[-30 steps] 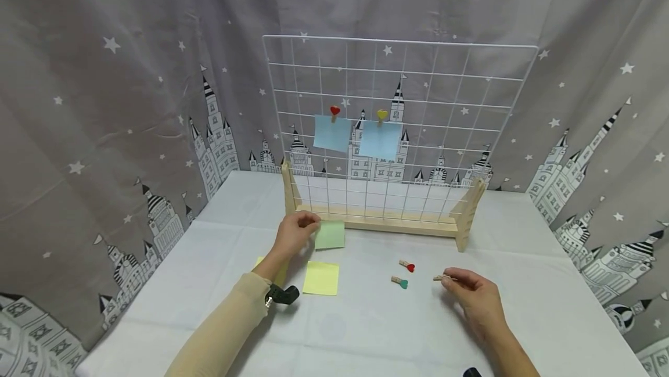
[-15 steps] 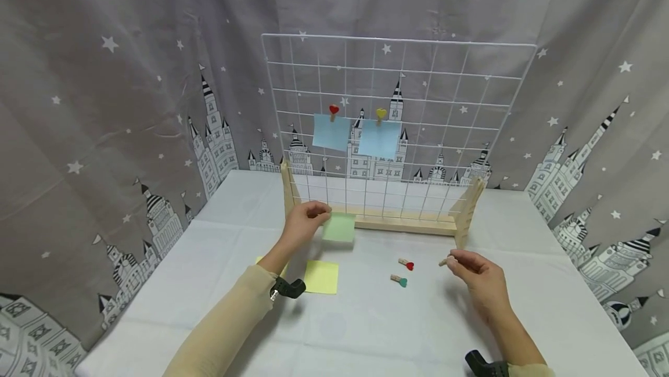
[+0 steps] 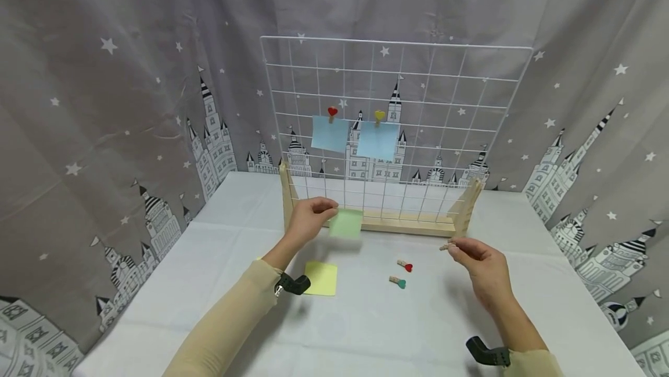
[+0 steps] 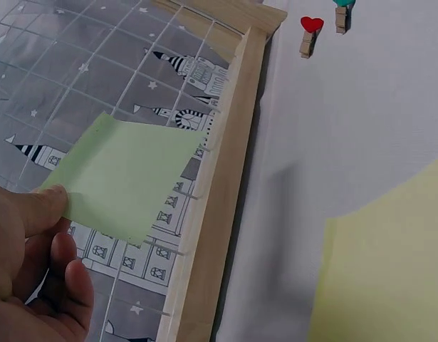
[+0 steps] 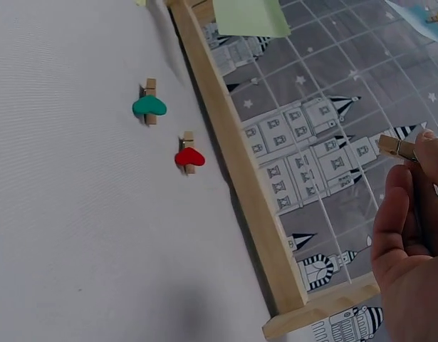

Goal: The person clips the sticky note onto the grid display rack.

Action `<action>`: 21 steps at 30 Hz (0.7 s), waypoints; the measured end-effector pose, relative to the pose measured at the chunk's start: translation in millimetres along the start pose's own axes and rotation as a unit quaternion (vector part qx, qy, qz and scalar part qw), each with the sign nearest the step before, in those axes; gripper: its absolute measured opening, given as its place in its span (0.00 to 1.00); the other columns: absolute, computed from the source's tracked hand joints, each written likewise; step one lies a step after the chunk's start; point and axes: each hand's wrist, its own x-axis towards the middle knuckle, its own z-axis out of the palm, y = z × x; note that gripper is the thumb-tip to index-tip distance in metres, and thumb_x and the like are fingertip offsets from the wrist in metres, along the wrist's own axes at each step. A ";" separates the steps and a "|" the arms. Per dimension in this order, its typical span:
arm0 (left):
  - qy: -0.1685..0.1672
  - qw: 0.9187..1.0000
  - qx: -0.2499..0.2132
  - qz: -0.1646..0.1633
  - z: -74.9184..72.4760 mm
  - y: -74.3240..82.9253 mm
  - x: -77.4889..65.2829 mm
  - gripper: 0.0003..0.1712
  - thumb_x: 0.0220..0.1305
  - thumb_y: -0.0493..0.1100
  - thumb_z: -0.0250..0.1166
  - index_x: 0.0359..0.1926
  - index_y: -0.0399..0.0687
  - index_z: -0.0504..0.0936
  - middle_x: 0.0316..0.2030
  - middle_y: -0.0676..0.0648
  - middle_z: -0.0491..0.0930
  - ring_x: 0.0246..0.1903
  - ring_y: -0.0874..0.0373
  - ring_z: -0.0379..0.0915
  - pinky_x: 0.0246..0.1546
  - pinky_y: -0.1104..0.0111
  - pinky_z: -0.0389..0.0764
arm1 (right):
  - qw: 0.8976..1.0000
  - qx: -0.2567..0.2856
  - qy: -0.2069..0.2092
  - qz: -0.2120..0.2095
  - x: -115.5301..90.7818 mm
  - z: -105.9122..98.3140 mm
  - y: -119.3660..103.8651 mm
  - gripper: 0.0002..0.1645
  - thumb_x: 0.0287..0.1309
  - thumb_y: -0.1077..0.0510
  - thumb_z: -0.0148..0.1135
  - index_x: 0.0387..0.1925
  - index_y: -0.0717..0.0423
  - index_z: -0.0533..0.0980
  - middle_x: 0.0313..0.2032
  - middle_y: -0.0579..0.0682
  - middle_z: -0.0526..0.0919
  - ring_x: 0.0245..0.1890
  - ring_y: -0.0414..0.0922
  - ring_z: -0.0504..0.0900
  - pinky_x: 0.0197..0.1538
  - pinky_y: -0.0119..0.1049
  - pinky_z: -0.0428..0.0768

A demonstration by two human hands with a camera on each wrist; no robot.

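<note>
My left hand pinches a green sticky note by its edge, lifted above the table before the lower part of the white wire grid. In the left wrist view the note is gripped between thumb and fingers. My right hand holds a small wooden clothespin between thumb and fingertips, off the table. Two clothespins lie between the hands, one with a red heart, one with a green heart. Two blue notes hang on the grid under heart clothespins.
A yellow sticky note lies on the white tabletop beside my left wrist; another is mostly hidden under that forearm. The grid stands in a wooden base with upright side pieces. A grey castle-print curtain hangs behind.
My left hand has lifted the green note off the table and moved it right and toward the grid. My right hand has risen, moving slightly forward with the clothespin.
</note>
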 end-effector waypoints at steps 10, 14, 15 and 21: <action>-0.014 1.000 -0.011 0.012 6.1 12.7 5.9 0.06 0.67 0.44 0.72 0.43 0.52 0.91 0.42 0.50 0.91 0.43 0.56 0.85 0.46 0.62 0.85 | 1.000 0.005 0.005 -0.014 6.2 0.8 -14.9 0.25 0.63 0.53 0.73 0.57 0.61 0.82 0.40 0.30 0.87 0.44 0.30 0.85 0.50 0.20 0.81; -0.025 0.999 -0.014 0.020 10.2 19.5 6.4 0.07 0.67 0.44 0.72 0.44 0.51 0.91 0.43 0.50 0.90 0.43 0.57 0.86 0.45 0.63 0.85 | 1.000 0.003 0.001 -0.027 8.1 0.6 -22.4 0.25 0.63 0.53 0.73 0.56 0.64 0.82 0.40 0.30 0.87 0.44 0.31 0.85 0.49 0.21 0.81; -0.027 0.999 -0.014 0.023 11.2 21.7 6.6 0.08 0.67 0.44 0.72 0.45 0.50 0.91 0.43 0.49 0.90 0.43 0.57 0.86 0.45 0.64 0.85 | 0.999 0.006 0.001 -0.032 8.5 0.6 -24.2 0.24 0.64 0.54 0.72 0.56 0.65 0.82 0.39 0.30 0.87 0.44 0.31 0.85 0.50 0.21 0.81; -0.037 0.998 -0.020 0.038 18.1 35.4 10.2 0.08 0.67 0.44 0.72 0.45 0.49 0.91 0.44 0.49 0.90 0.43 0.57 0.85 0.44 0.65 0.84 | 0.998 0.034 0.010 -0.059 9.1 0.1 -35.5 0.20 0.65 0.58 0.71 0.56 0.62 0.83 0.41 0.31 0.88 0.46 0.31 0.84 0.51 0.19 0.80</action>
